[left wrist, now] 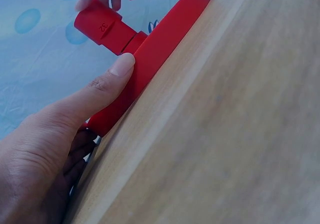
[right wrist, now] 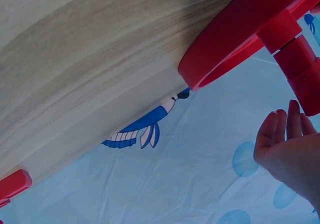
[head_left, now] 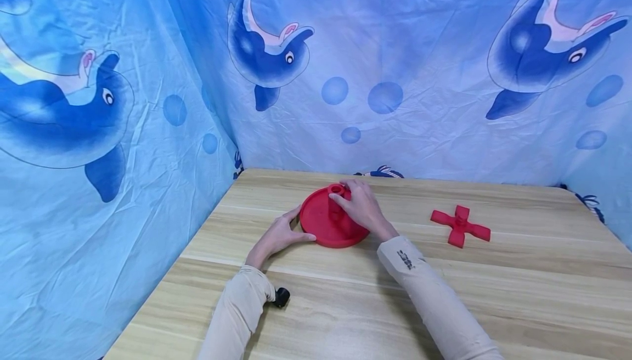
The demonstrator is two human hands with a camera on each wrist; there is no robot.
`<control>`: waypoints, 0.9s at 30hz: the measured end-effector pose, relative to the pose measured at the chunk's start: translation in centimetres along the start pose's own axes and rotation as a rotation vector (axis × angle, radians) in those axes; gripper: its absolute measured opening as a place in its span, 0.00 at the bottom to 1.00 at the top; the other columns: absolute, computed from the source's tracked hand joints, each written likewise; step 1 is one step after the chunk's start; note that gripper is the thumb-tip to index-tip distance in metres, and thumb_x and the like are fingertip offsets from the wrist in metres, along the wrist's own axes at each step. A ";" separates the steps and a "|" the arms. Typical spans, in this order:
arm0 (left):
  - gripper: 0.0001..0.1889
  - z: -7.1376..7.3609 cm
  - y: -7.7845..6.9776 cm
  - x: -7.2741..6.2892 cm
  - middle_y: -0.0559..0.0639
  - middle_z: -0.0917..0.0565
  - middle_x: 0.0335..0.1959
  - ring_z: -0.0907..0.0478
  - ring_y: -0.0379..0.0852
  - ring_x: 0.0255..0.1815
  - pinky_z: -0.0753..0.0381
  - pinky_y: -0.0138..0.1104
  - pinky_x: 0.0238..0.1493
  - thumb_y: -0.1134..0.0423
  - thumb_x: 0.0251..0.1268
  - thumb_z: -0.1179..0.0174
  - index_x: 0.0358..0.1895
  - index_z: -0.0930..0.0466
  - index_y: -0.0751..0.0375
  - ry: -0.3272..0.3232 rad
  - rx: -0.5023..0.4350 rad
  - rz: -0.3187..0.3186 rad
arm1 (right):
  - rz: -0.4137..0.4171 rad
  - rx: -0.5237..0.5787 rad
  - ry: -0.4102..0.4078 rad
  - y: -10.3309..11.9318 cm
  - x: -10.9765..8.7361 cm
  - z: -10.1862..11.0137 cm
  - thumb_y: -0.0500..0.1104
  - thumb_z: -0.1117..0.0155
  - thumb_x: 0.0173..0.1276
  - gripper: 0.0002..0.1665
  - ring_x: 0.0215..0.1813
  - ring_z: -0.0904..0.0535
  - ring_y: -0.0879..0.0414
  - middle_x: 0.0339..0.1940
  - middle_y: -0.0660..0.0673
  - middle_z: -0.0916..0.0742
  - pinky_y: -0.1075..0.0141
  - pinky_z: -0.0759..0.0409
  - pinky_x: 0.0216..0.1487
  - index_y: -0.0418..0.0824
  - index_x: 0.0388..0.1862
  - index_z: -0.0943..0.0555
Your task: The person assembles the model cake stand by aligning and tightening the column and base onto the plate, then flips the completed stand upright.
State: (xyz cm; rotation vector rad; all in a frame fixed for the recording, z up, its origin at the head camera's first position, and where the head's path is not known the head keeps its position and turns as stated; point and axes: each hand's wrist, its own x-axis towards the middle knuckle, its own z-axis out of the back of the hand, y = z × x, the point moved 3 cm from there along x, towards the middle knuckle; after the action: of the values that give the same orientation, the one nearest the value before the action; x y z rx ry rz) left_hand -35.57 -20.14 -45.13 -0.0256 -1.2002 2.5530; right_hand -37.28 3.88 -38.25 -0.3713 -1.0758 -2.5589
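Note:
A round red base point(head_left: 316, 223) with a raised rim lies flat on the wooden table. From its middle rises a short upright red tube point(head_left: 336, 206), hollow at the top. A thin dark seam parts the tube from the base's red socket point(right wrist: 280, 32). My left hand point(head_left: 282, 235) grips the rim at the near left, its thumb against the side wall in the left wrist view. Around the tube's upper end, the thumb and fingers of my right hand point(head_left: 362, 206) hold it; some fingers hang away from it in the left wrist view.
A red cross-shaped piece point(head_left: 461, 226) with four arms lies on the table point(head_left: 518, 294) to the right. A small black object point(head_left: 281, 297) is at the left sleeve. Blue dolphin-print cloth point(head_left: 365, 36) hangs behind the table and along its left side.

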 end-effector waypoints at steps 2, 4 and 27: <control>0.55 0.0 0.0 0.0 0.55 0.34 0.78 0.41 0.54 0.79 0.36 0.52 0.75 0.43 0.53 0.20 0.82 0.40 0.53 0.001 -0.001 0.000 | -0.001 -0.003 0.003 0.0 0.0 0.0 0.49 0.29 0.72 0.34 0.69 0.30 0.41 0.68 0.36 0.21 0.46 0.17 0.58 0.37 0.72 0.25; 0.55 0.0 0.0 0.0 0.54 0.34 0.78 0.41 0.54 0.79 0.36 0.51 0.75 0.43 0.53 0.20 0.82 0.40 0.53 0.001 0.000 0.001 | 0.007 -0.001 0.012 0.1 -0.1 0.0 0.48 0.29 0.73 0.35 0.70 0.30 0.40 0.68 0.36 0.21 0.45 0.17 0.57 0.37 0.74 0.26; 0.55 -0.1 0.1 0.0 0.53 0.34 0.78 0.41 0.54 0.79 0.36 0.51 0.75 0.43 0.53 0.20 0.82 0.40 0.53 0.001 -0.008 -0.002 | 0.033 0.024 0.048 0.2 0.1 -0.1 0.42 0.33 0.76 0.32 0.70 0.29 0.39 0.68 0.34 0.21 0.46 0.17 0.58 0.33 0.74 0.28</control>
State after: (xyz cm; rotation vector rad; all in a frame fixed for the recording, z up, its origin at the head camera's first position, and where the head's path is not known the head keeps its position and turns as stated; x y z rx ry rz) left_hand -35.61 -20.18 -45.26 -0.0271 -1.2092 2.5461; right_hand -37.30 3.66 -38.21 -0.3170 -1.0728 -2.5106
